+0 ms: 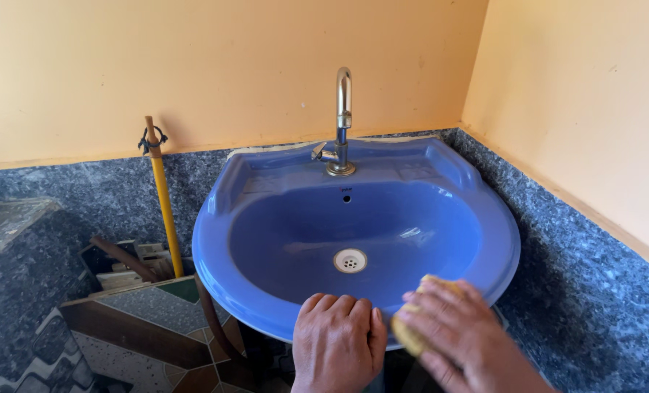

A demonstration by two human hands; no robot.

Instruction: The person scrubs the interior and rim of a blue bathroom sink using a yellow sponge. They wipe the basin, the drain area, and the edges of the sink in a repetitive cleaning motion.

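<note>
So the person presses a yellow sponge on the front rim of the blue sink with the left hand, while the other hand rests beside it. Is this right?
Not quite: the head view shows the yellow sponge under the right hand, not the left. It is pressed on the front rim of the blue sink, and the left hand is the one resting beside it on the rim.

Both hands were bare: left hand [339, 338], right hand [461, 336]. No rings on the fingers, no gloves. No watch, band or sleeve behind the knuckles, wrists uncovered to frame edge.
</note>
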